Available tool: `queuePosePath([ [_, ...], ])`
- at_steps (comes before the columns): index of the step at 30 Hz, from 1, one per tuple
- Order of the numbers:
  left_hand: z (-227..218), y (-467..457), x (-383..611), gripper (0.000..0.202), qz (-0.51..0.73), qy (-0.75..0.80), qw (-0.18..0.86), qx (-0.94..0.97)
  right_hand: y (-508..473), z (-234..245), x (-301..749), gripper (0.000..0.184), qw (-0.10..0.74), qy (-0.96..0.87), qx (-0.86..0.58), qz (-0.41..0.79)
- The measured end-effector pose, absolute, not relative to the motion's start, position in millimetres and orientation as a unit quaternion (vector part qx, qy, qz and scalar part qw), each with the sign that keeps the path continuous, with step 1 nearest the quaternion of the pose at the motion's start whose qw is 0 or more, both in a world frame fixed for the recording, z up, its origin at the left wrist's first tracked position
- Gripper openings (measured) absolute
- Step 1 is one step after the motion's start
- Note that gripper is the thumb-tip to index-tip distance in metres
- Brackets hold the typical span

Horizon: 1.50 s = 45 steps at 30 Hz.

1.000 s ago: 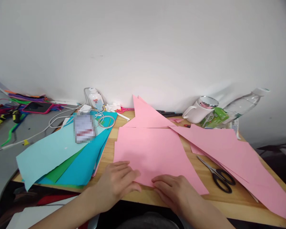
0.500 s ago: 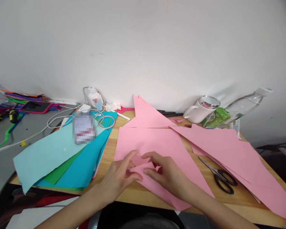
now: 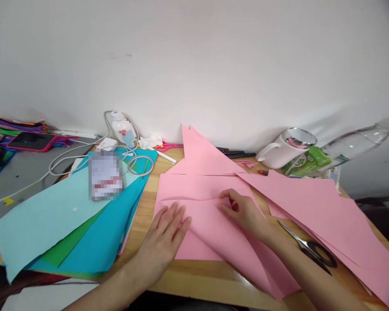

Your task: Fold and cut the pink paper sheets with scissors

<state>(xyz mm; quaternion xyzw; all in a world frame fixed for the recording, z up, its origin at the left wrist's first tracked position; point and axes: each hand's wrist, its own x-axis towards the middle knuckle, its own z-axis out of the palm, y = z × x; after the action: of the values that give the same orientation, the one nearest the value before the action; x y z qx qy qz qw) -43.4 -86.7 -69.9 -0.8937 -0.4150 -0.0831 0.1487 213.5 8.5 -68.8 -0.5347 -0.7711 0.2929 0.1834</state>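
A large pink sheet of paper [image 3: 210, 224] is bent over, its far edge lying across another pink sheet [image 3: 188, 185] on the wooden table. My left hand [image 3: 168, 229] lies on the bent sheet with fingers outstretched, near its left end. At the right end of the far edge, my right hand [image 3: 243, 209] pinches the sheet between thumb and forefinger. Toward me the paper curves in a loose, unpressed roll, and its lower right corner overhangs the table's front edge.
Black-handled scissors [image 3: 311, 248] lie right of my right hand, beside more pink paper [image 3: 324, 216]. Blue and green sheets [image 3: 94, 242] are stacked at left under a blurred-out object [image 3: 105, 175]. A white mug [image 3: 285, 149] and a clear bottle [image 3: 356, 142] stand at the back right.
My hands have moved apart and away from me, carrying the pink sheet's edge farther over the lower sheet. My left hand has flattened from a pinch. The view has come slightly closer.
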Motion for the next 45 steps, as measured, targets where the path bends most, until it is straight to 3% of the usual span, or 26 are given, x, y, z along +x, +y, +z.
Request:
queuePosePath([
  [11, -83, -76, -41, 0.039, -0.149, -0.424, 0.105, -0.887, 28, -67, 220, 0.014, 0.19, -0.791, -0.523, 0.254],
  [22, -86, -81, -53, 0.053, -0.101, -0.425, 0.065, -0.897, 22, -77, 230, 0.017, 0.192, -0.814, -0.485, 0.255],
  [37, -89, -85, -51, 0.045, -0.148, -0.477, 0.081, -0.863, 19, -89, 230, 0.013, 0.244, -0.774, -0.52, 0.267],
  [45, -74, -66, -50, 0.072, -0.049, -0.478, 0.078, -0.873, -1, -89, 218, 0.015, 0.251, -0.713, -0.584, 0.295],
])
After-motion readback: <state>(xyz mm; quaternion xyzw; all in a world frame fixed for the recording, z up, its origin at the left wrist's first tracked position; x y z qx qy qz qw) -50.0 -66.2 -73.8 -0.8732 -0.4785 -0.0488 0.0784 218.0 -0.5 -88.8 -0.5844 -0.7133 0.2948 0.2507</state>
